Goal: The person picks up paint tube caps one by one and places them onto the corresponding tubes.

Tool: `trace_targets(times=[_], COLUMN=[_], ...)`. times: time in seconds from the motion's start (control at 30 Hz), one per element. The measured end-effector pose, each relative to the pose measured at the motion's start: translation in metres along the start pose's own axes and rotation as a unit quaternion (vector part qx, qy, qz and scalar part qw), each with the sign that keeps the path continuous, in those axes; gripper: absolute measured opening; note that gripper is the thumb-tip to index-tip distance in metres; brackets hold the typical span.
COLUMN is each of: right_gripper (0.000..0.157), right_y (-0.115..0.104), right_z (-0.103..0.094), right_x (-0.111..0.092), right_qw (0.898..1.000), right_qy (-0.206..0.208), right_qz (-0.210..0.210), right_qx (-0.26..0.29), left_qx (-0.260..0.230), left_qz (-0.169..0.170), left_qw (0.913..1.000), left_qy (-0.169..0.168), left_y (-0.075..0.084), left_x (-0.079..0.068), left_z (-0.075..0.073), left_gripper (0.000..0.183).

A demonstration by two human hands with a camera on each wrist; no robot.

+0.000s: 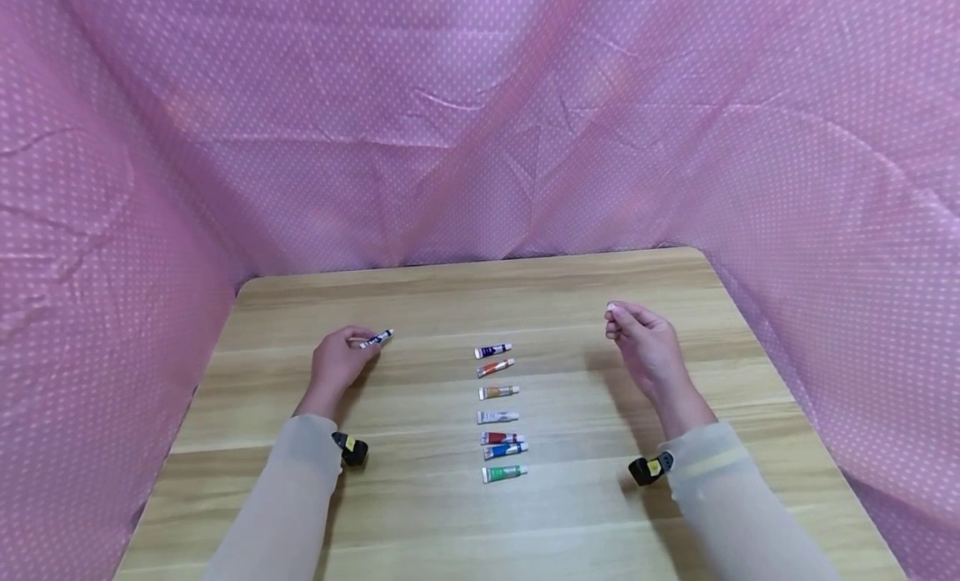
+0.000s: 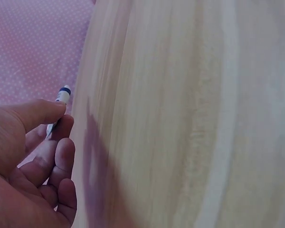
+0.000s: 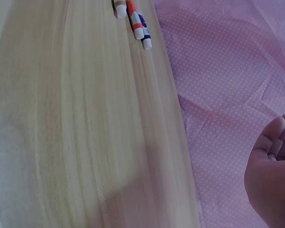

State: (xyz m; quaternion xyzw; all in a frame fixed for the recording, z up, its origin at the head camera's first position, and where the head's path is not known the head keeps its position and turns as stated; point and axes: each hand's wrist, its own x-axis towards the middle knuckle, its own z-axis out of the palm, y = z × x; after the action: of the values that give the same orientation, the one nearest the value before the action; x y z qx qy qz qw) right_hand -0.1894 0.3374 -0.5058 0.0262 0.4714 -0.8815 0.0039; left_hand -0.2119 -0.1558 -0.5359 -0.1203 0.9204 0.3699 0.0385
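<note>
My left hand (image 1: 343, 363) pinches a small white paint tube (image 1: 377, 339) with dark blue markings between thumb and fingers, over the left part of the table. In the left wrist view the tube's white tip and blue band (image 2: 64, 90) stick up past the thumb; its lower end is partly hidden. On the other side, my right hand (image 1: 647, 348) is raised above the table and pinches a small white piece (image 1: 611, 308) at its fingertips, too small to tell what it is. The right wrist view shows the right hand (image 3: 270, 175) at the edge, the piece hidden.
Between the hands lies a column of paint tubes: purple-blue (image 1: 492, 351), orange (image 1: 496, 368), ochre (image 1: 498, 392), silver-white (image 1: 497, 417), red (image 1: 502, 438), blue (image 1: 506, 451) and green (image 1: 504, 473). Red and blue touch or nearly touch. Pink dotted cloth (image 1: 480, 147) surrounds the wooden table (image 1: 420, 514).
</note>
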Motion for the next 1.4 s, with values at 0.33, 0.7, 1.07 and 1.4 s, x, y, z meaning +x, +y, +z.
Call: trace_targets(times=[0.33, 0.7, 1.07, 1.4], right_gripper=[0.025, 0.024, 0.023, 0.027], right_y=[0.005, 0.009, 0.008, 0.014], right_z=[0.004, 0.014, 0.022, 0.028], right_x=[-0.006, -0.012, -0.016, -0.019], right_qw=[0.998, 0.994, 0.993, 0.991], right_qy=[-0.026, -0.031, -0.038, -0.056], right_qz=[-0.030, -0.022, -0.025, -0.023], right_qx=[-0.057, -0.099, -0.108, -0.122], left_qx=[-0.020, -0.084, -0.097, -0.096], left_qz=[-0.015, -0.017, -0.028, -0.007], left_qw=[0.9997, 0.9962, 0.9948, 0.9950], left_qy=[-0.005, -0.016, -0.012, -0.028], left_y=[0.002, 0.019, 0.029, 0.040], left_x=[-0.030, -0.061, -0.074, -0.082], left_z=[0.004, 0.007, 0.008, 0.012], left_gripper=[0.039, 0.026, 0.031, 0.025])
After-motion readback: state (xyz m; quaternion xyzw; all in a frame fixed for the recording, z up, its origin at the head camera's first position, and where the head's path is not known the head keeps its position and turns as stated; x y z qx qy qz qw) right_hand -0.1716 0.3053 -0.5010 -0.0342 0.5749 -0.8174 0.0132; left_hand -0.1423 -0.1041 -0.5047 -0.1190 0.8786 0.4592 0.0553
